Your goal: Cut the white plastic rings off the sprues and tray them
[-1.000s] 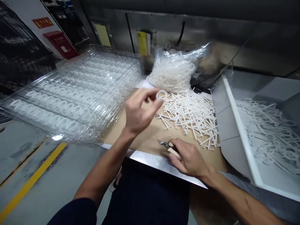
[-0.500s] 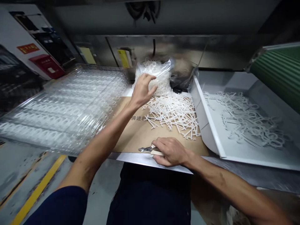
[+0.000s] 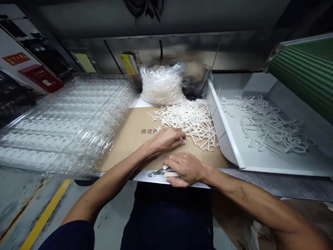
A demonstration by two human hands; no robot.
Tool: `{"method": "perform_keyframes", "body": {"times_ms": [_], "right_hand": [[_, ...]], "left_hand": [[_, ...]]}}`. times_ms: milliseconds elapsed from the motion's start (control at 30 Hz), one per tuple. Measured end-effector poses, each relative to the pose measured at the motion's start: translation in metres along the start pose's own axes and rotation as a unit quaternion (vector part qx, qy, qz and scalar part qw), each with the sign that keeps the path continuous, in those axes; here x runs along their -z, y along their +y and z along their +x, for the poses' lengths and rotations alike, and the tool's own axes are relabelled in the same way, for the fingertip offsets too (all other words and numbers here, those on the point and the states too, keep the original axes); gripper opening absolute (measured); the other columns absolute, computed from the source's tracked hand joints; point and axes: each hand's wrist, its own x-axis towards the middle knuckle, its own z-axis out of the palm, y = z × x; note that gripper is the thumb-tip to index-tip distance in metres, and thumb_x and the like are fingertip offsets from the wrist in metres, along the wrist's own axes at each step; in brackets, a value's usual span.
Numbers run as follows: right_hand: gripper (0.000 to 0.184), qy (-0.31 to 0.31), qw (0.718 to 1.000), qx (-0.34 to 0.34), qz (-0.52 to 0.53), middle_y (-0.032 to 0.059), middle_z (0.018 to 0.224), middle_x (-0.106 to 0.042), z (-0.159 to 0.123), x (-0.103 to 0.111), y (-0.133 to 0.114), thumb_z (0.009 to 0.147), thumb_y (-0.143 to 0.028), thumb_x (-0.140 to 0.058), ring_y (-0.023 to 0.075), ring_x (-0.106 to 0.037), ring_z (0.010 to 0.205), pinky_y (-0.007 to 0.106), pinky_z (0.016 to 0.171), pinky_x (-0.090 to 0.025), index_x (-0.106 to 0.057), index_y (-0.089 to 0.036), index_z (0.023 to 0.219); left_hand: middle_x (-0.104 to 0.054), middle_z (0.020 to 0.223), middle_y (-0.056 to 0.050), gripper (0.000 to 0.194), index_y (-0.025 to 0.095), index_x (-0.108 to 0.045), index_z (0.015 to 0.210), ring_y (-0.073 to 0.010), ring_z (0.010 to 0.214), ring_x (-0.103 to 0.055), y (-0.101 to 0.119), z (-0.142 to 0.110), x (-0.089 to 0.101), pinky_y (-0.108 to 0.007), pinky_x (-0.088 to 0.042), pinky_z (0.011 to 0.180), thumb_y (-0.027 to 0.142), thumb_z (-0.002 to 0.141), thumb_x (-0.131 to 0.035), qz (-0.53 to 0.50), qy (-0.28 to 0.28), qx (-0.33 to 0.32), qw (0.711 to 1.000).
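Note:
My right hand (image 3: 186, 169) is wrapped round a pair of cutting pliers (image 3: 170, 174) with pale handles, over the table's front edge. The jaws point left and the handles are spread a little. My left hand (image 3: 168, 139) is just above and left of it, over the cardboard, fingers curled together. At its fingertips a small bit of a white plastic piece (image 3: 184, 141) shows; the rest is hidden. Beyond the left hand lies a loose pile of thin white plastic pieces (image 3: 189, 119). Behind the pile stands a clear bag (image 3: 162, 85) full of similar white pieces.
Stacked clear trays (image 3: 65, 118) holding rows of white parts stand at left. On the right is a white bin (image 3: 231, 128) with looped white parts (image 3: 281, 132), below a green ribbed conveyor belt (image 3: 307, 69). Brown cardboard (image 3: 117, 146) covers the table, whose front edge is metal.
My left hand has come down and toward me from in front of the bag to the near edge of the pile, its fingers now closed. My right hand still holds the pliers in nearly the same place.

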Motion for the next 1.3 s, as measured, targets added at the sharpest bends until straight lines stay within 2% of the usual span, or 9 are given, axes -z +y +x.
{"method": "perform_keyframes", "body": {"times_ms": [100, 200, 367, 533, 633, 767, 933, 1167, 1300], "right_hand": [[0.035, 0.010, 1.000, 0.002, 0.021, 0.0079, 0.083, -0.069, 0.001, 0.000, 0.000, 0.095, -0.045, -0.053, 0.0217, -0.060, 0.070, 0.033, 0.063, -0.043, -0.064, -0.015, 0.108], [0.031, 0.025, 0.998, -0.001, 0.062, 0.0071, 0.081, -0.067, 0.002, 0.001, -0.002, 0.093, -0.044, -0.055, 0.0215, -0.058, 0.069, 0.033, 0.064, -0.043, -0.063, -0.016, 0.106], [0.027, 0.083, 0.976, -0.058, 0.192, 0.0037, 0.079, -0.063, 0.005, 0.012, -0.003, 0.090, -0.040, -0.060, 0.0192, -0.055, 0.067, 0.032, 0.064, -0.044, -0.063, -0.018, 0.106], [0.036, 0.162, 0.895, -0.205, 0.361, 0.0045, 0.091, -0.063, 0.009, 0.019, -0.002, 0.101, -0.047, -0.055, 0.0171, -0.058, 0.075, 0.030, 0.068, -0.048, -0.060, -0.017, 0.121], [0.041, 0.181, 0.832, -0.270, 0.450, 0.0050, 0.091, -0.064, 0.015, 0.016, -0.002, 0.102, -0.052, -0.051, 0.0144, -0.057, 0.067, 0.028, 0.061, -0.047, -0.059, -0.015, 0.118], [0.038, 0.193, 0.769, -0.319, 0.519, 0.0007, 0.075, -0.063, 0.020, 0.015, -0.003, 0.095, -0.053, -0.061, 0.0125, -0.054, 0.057, 0.026, 0.055, -0.043, -0.060, -0.016, 0.105], [0.034, 0.212, 0.736, -0.355, 0.536, -0.0034, 0.062, -0.060, 0.020, 0.019, -0.003, 0.088, -0.048, -0.071, 0.0122, -0.052, 0.053, 0.025, 0.053, -0.043, -0.064, -0.016, 0.100], [0.027, 0.262, 0.745, -0.382, 0.480, -0.0029, 0.074, -0.061, 0.019, 0.016, -0.003, 0.085, -0.038, -0.074, 0.0121, -0.056, 0.061, 0.026, 0.059, -0.049, -0.067, -0.018, 0.101], [0.026, 0.270, 0.770, -0.379, 0.437, -0.0005, 0.083, -0.063, 0.016, 0.015, -0.003, 0.086, -0.039, -0.074, 0.0137, -0.057, 0.068, 0.027, 0.064, -0.051, -0.067, -0.019, 0.103]], "left_hand": [[-0.071, 0.092, -0.005, 0.016, 0.019, -0.072, 0.103, -0.0173, 0.081, -0.064, -0.002, -0.007, 0.005, -0.029, -0.044, 0.073, 0.028, 0.099, -0.060, -0.015, 0.010, 0.006, 1.000], [-0.071, 0.088, -0.004, 0.018, 0.018, -0.072, 0.101, -0.0153, 0.079, -0.064, -0.008, -0.026, 0.014, -0.027, -0.046, 0.074, 0.031, 0.099, -0.060, -0.109, 0.044, 0.031, 0.993], [-0.071, 0.080, -0.005, 0.025, 0.015, -0.068, 0.090, -0.0152, 0.073, -0.067, -0.020, -0.069, 0.021, -0.026, -0.053, 0.070, 0.040, 0.093, -0.071, -0.318, 0.179, 0.114, 0.924], [-0.069, 0.078, -0.005, 0.026, 0.017, -0.065, 0.089, -0.0174, 0.072, -0.068, -0.015, -0.099, 0.003, -0.031, -0.056, 0.070, 0.039, 0.090, -0.076, -0.453, 0.273, 0.146, 0.836], [-0.068, 0.085, -0.006, 0.022, 0.018, -0.063, 0.092, -0.0180, 0.078, -0.067, 0.002, -0.106, -0.010, -0.032, -0.056, 0.074, 0.037, 0.092, -0.074, -0.497, 0.263, 0.134, 0.816], [-0.069, 0.093, -0.008, 0.013, 0.018, -0.066, 0.093, -0.0195, 0.089, -0.067, 0.026, -0.103, -0.017, -0.031, -0.055, 0.081, 0.030, 0.095, -0.070, -0.476, 0.178, 0.106, 0.854], [-0.070, 0.095, -0.010, 0.012, 0.018, -0.066, 0.093, -0.0208, 0.094, -0.068, 0.034, -0.097, -0.017, -0.034, -0.056, 0.089, 0.028, 0.099, -0.063, -0.430, 0.142, 0.074, 0.888], [-0.071, 0.102, -0.009, 0.025, 0.020, -0.065, 0.113, -0.0217, 0.092, -0.071, 0.031, -0.106, -0.026, -0.031, -0.059, 0.081, 0.037, 0.095, -0.068, -0.443, 0.137, 0.156, 0.872], [-0.073, 0.103, -0.007, 0.030, 0.019, -0.070, 0.116, -0.0183, 0.087, -0.068, 0.036, -0.106, -0.033, -0.027, -0.055, 0.074, 0.042, 0.096, -0.068, -0.372, 0.153, 0.206, 0.892]]}}
